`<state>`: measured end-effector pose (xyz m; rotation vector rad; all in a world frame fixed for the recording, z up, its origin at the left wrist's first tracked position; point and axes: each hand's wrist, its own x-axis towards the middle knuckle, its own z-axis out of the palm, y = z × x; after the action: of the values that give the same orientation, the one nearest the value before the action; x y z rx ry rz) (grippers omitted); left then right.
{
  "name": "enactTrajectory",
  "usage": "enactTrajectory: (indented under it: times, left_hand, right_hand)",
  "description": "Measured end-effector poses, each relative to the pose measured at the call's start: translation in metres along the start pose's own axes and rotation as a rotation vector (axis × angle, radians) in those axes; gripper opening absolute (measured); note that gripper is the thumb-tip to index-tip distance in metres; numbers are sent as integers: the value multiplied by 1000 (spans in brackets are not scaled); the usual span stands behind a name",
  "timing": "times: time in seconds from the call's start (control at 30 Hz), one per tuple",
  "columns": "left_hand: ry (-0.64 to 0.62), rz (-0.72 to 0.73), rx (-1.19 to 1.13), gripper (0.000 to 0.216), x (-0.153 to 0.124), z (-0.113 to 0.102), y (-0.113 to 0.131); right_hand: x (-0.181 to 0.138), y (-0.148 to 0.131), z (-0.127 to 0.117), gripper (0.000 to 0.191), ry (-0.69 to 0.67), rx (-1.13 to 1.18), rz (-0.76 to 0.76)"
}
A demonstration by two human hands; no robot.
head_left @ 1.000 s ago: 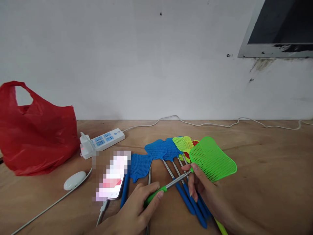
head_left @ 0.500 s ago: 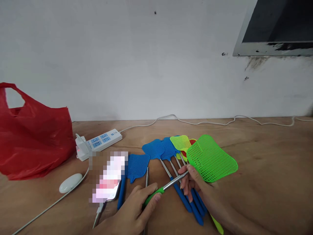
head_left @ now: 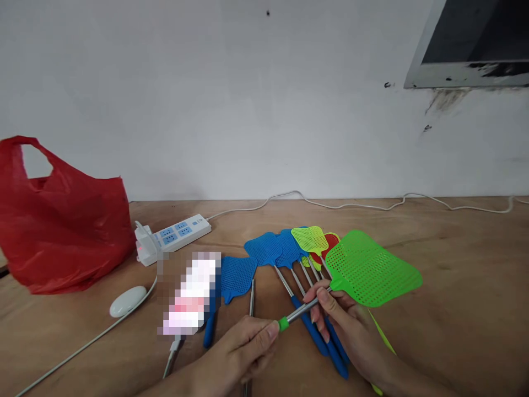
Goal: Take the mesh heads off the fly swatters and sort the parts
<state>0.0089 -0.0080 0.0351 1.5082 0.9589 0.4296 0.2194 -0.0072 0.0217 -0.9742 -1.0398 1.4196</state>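
Note:
A green fly swatter (head_left: 374, 268) with a perforated head and a metal shaft is held up between both hands. My left hand (head_left: 250, 347) is wrapped round its green handle, of which only the top end shows. The fingers of my right hand (head_left: 336, 311) pinch the metal shaft just below the head. Under and behind lie several fly swatters with blue heads, among them a blue fly swatter (head_left: 263, 249), plus a yellow fly swatter (head_left: 311, 240) and a red one (head_left: 330, 246) partly covered. A loose metal rod (head_left: 252, 298) lies by my left hand.
Left of the swatters lies a blurred phone (head_left: 192, 300) on a charging cable. Behind it are a white power strip (head_left: 177, 236) and a white oval device (head_left: 128, 301). A red plastic bag (head_left: 70, 231) stands far left. A thin cord (head_left: 347, 206) runs along the wall.
The green swatter's head has moved right and tilted flatter. My left hand has slid up to the top of its handle. The whole view has shifted slightly.

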Motion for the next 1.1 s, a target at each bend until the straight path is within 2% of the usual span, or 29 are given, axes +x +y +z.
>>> enactTrajectory:
  times: [0.1, 0.2, 0.3, 0.33, 0.4, 0.53, 0.7, 0.8, 0.97, 1.1]
  left_hand:
    - [-202, -169, -400, 63, 5, -2, -2]
    - [-306, -242, -558, 60, 6, -8, -3]
    - [-282, -220, -569, 59, 6, -12, -3]
    - [-236, -191, -547, 59, 6, -13, -2]
    - [-128, -121, -478, 55, 7, -12, -2]
    - [4, 23, -180, 45, 4, -12, 0]
    - [323, 201, 667, 29, 1, -22, -6]
    - [415, 175, 933, 23, 6, -29, -8]
    - [506, 121, 1079, 16, 11, -35, -5]
    - [522, -66, 1290, 21, 12, -39, -1]
  right_hand:
    - [3, 0, 0, 46, 44, 67, 28]
    - [11, -5, -6, 48, 140, 144, 9]
    - [24, -12, -18, 43, 351, 208, -153]
    - [28, -13, -21, 42, 407, 231, -202]
    - [32, -14, -25, 42, 444, 248, -201]
    - [28, -11, -20, 44, 361, 181, -68]
    - [23, -7, -13, 51, 287, 46, -18]
    - [24, -4, -15, 52, 277, 28, -8]
    - [24, 6, -18, 50, 229, 8, -22]
    - [22, 10, -18, 49, 180, -21, -36]
